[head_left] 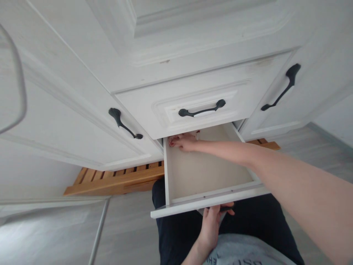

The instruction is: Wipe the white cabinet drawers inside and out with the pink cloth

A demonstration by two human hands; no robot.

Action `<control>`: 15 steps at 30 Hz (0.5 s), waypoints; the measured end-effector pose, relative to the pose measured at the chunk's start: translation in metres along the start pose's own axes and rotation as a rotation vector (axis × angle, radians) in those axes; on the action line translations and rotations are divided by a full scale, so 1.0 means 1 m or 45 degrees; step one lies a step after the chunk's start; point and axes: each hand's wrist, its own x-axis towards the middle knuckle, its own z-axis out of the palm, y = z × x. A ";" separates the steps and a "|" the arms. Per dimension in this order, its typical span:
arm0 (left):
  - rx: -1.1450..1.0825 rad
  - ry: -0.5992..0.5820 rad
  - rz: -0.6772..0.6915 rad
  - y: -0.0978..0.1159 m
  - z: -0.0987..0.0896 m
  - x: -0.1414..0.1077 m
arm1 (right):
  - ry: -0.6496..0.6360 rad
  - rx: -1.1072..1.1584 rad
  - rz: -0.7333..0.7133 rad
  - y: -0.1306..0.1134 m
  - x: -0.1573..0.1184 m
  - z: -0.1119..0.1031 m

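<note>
The right hand [187, 142] is reaching into an open white drawer [206, 173], fingers covering a crumpled pinkish cloth [172, 142] at its far left; whether they are pinching it is unclear. The left hand [211, 225] is curling around the drawer's dark handle [227, 208]. Pushing inward could trap the right wrist beneath the upper drawer front [237, 97].

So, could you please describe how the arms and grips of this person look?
The left grip and the right grip are human hands with no gloves visible. The left forearm and right forearm show no sleeve, watch or bracelet. The grey shirt carries dark lettering; the trousers are dark. Whether rings are worn, I cannot tell.
</note>
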 end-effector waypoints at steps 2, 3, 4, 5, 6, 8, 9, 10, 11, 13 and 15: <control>0.033 0.022 -0.014 0.001 0.000 0.000 | -0.083 -0.031 -0.096 -0.005 -0.014 0.001; 0.046 0.028 -0.019 0.001 0.000 0.000 | -0.119 -0.049 -0.155 -0.010 -0.025 0.004; 0.052 0.031 -0.020 0.001 -0.001 0.000 | -0.155 -0.066 -0.216 -0.016 -0.037 0.007; 0.051 0.029 -0.017 0.000 -0.002 0.001 | -0.191 -0.078 -0.276 -0.023 -0.050 0.011; 0.047 0.025 -0.007 -0.001 -0.002 0.001 | -0.233 -0.078 -0.340 -0.030 -0.064 0.016; 0.042 0.020 0.007 -0.002 -0.003 0.001 | -0.340 -0.031 -0.456 -0.043 -0.092 0.024; 0.044 0.018 0.007 -0.002 -0.003 0.001 | -0.396 0.019 -0.491 -0.048 -0.103 0.027; 0.048 0.018 0.008 -0.002 -0.003 0.001 | -0.449 0.089 -0.512 -0.052 -0.112 0.029; 0.052 0.017 0.011 -0.001 -0.003 0.000 | -0.501 0.175 -0.528 -0.054 -0.117 0.030; 0.056 0.015 0.015 0.000 -0.002 0.000 | -0.627 0.382 -0.563 -0.053 -0.119 0.028; 0.044 0.022 0.028 0.002 -0.001 -0.001 | -0.711 0.561 -0.596 -0.044 -0.110 0.019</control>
